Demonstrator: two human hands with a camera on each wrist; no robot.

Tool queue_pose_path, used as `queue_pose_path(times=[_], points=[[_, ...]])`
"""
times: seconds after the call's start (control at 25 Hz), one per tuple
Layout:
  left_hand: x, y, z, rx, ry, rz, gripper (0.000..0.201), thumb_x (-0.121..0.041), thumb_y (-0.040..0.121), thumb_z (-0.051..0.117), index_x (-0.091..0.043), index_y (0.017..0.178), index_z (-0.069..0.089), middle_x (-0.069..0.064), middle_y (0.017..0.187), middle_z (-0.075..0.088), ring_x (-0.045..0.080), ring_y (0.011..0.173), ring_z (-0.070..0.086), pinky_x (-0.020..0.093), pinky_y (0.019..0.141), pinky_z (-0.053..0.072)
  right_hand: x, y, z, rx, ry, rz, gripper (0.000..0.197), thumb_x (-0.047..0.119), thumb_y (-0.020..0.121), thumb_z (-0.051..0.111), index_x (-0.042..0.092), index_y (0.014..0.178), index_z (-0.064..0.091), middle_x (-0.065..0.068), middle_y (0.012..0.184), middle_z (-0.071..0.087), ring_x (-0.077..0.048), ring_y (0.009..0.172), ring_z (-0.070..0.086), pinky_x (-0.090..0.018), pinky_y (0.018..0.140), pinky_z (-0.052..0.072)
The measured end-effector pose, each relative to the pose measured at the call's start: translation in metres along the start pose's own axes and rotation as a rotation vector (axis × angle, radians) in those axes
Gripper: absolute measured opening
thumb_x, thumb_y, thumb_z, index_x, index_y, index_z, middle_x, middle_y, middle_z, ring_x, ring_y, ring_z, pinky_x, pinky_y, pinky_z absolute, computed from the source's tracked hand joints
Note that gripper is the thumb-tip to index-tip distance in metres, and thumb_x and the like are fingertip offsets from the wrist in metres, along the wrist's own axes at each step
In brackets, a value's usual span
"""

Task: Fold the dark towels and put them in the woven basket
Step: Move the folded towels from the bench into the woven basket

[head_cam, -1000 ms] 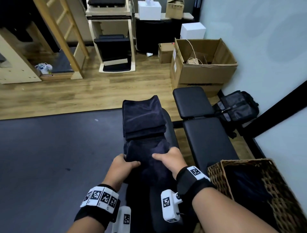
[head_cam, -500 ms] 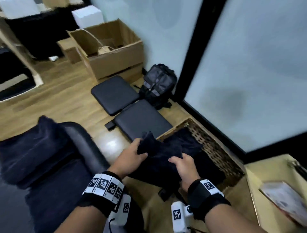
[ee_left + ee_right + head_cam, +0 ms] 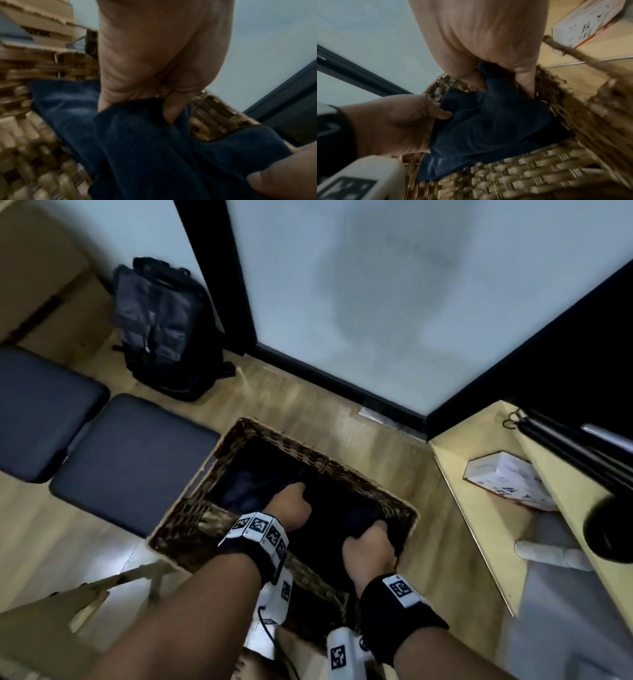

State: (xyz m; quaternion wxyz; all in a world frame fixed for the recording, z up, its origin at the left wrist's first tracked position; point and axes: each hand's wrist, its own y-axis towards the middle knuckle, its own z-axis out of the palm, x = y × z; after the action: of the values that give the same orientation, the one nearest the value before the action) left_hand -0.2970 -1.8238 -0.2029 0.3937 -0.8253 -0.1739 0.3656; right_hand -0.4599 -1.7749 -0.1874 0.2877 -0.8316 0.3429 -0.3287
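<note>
Both my hands are down inside the woven basket (image 3: 310, 455) on the wooden floor, holding one folded dark towel (image 3: 337, 517). My left hand (image 3: 291, 503) grips its left side with thumb on top and fingers curled under. My right hand (image 3: 368, 546) grips its right side near the basket's right wall. In the left wrist view the navy towel (image 3: 145, 142) hangs from my left hand (image 3: 163, 97) against the wicker wall (image 3: 20, 94). The right wrist view shows my right hand (image 3: 503, 79) pinching the towel (image 3: 488, 121) beside the basket (image 3: 539, 169). Other dark cloth lies underneath, hard to make out.
A black padded bench (image 3: 113, 463) stands left of the basket, a black backpack (image 3: 161, 326) behind it. Frosted glass panels with black frames (image 3: 342, 378) close the far side. A pale wooden shelf (image 3: 479, 529) with a white box (image 3: 507, 484) is at the right.
I turned right from the bench, carrying the folded towel with both hands, and lowered it into the basket. The towel pile on the chair has left the view.
</note>
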Motion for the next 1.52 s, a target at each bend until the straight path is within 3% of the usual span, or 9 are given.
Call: queue_pose_path(times=[0.12, 0.32, 0.48, 0.64, 0.76, 0.96, 1.08, 1.32, 1.52], points=[[0.014, 0.024, 0.014, -0.1, 0.005, 0.034, 0.059, -0.001, 0.084, 0.05, -0.016, 0.141, 0.046, 0.017, 0.132, 0.06, 0.035, 0.123, 0.056, 0.038, 0.102, 0.046, 0.004, 0.021, 0.01, -0.024, -0.036, 0.057, 0.047, 0.013, 0.096, 0.058, 0.0, 0.136, 0.036, -0.025, 0.133, 0.054, -0.042, 0.12, 0.057, -0.043, 0.092, 0.049], [0.01, 0.031, 0.039, -0.072, 0.584, 0.415, 0.063, -0.016, 0.08, 0.06, -0.018, 0.14, 0.04, 0.013, 0.13, 0.038, 0.035, 0.119, 0.041, 0.046, 0.089, 0.051, 0.006, 0.041, 0.024, 0.028, -0.215, 0.008, 0.062, 0.012, 0.084, 0.058, 0.011, 0.142, 0.036, -0.018, 0.142, 0.032, -0.044, 0.122, 0.048, -0.046, 0.097, 0.05], [0.011, 0.045, 0.052, 0.132, 0.596, 0.279, 0.081, -0.016, 0.083, 0.06, -0.018, 0.153, 0.02, 0.014, 0.156, 0.017, 0.037, 0.132, 0.034, 0.044, 0.107, 0.042, 0.009, 0.071, 0.036, 0.236, 0.049, 0.2, 0.077, 0.013, 0.084, 0.055, 0.033, 0.153, 0.029, -0.01, 0.148, 0.041, -0.043, 0.127, 0.048, -0.055, 0.075, 0.061], [0.011, 0.028, 0.031, 0.03, 0.235, 0.195, 0.045, -0.025, 0.085, 0.056, -0.015, 0.129, 0.052, 0.014, 0.131, 0.057, 0.035, 0.118, 0.057, 0.043, 0.097, 0.05, 0.022, 0.069, 0.029, 0.317, -0.157, 0.004, 0.068, 0.026, 0.071, 0.06, 0.022, 0.138, 0.052, -0.013, 0.126, 0.063, -0.04, 0.115, 0.06, -0.053, 0.087, 0.059], [0.027, -0.016, 0.003, -0.075, 0.051, 0.101, 0.027, -0.027, 0.088, 0.057, -0.017, 0.112, 0.061, 0.009, 0.112, 0.067, 0.029, 0.106, 0.063, 0.035, 0.086, 0.053, 0.04, 0.025, 0.015, 0.417, -0.382, -0.24, 0.041, 0.03, 0.084, 0.065, 0.015, 0.122, 0.067, -0.007, 0.115, 0.07, -0.03, 0.108, 0.065, -0.032, 0.089, 0.053], [0.098, -0.141, -0.035, -0.403, -0.113, -0.052, 0.015, -0.033, 0.086, 0.057, -0.019, 0.089, 0.062, 0.004, 0.096, 0.07, 0.027, 0.098, 0.064, 0.033, 0.08, 0.051, 0.06, -0.09, 0.036, 0.521, -0.58, -0.595, 0.026, 0.038, 0.087, 0.063, 0.018, 0.102, 0.071, -0.001, 0.1, 0.073, -0.025, 0.101, 0.067, -0.035, 0.091, 0.054], [0.151, -0.229, -0.044, -0.619, -0.162, -0.129, 0.019, -0.037, 0.087, 0.055, -0.02, 0.08, 0.056, 0.004, 0.092, 0.069, 0.029, 0.095, 0.063, 0.034, 0.074, 0.048, 0.069, -0.165, 0.071, 0.576, -0.654, -0.814, 0.028, 0.041, 0.084, 0.064, 0.025, 0.106, 0.073, 0.0, 0.107, 0.075, -0.023, 0.108, 0.067, -0.032, 0.094, 0.052], [0.279, -0.382, -0.02, -0.957, -0.287, -0.431, 0.023, -0.039, 0.085, 0.053, -0.016, 0.084, 0.056, 0.012, 0.094, 0.068, 0.039, 0.094, 0.062, 0.038, 0.073, 0.049, 0.062, -0.324, 0.164, 0.691, -0.679, -1.177, 0.02, 0.031, 0.088, 0.067, 0.02, 0.101, 0.075, 0.003, 0.101, 0.076, -0.017, 0.101, 0.069, -0.025, 0.086, 0.051], [0.359, -0.441, 0.009, -1.134, -0.344, -0.693, 0.022, -0.014, 0.079, 0.061, -0.004, 0.097, 0.053, 0.023, 0.103, 0.055, 0.046, 0.099, 0.053, 0.05, 0.083, 0.047, 0.04, -0.387, 0.237, 0.73, -0.741, -1.239, 0.038, 0.034, 0.087, 0.069, 0.016, 0.121, 0.067, -0.003, 0.117, 0.072, -0.024, 0.116, 0.064, -0.027, 0.095, 0.047]])
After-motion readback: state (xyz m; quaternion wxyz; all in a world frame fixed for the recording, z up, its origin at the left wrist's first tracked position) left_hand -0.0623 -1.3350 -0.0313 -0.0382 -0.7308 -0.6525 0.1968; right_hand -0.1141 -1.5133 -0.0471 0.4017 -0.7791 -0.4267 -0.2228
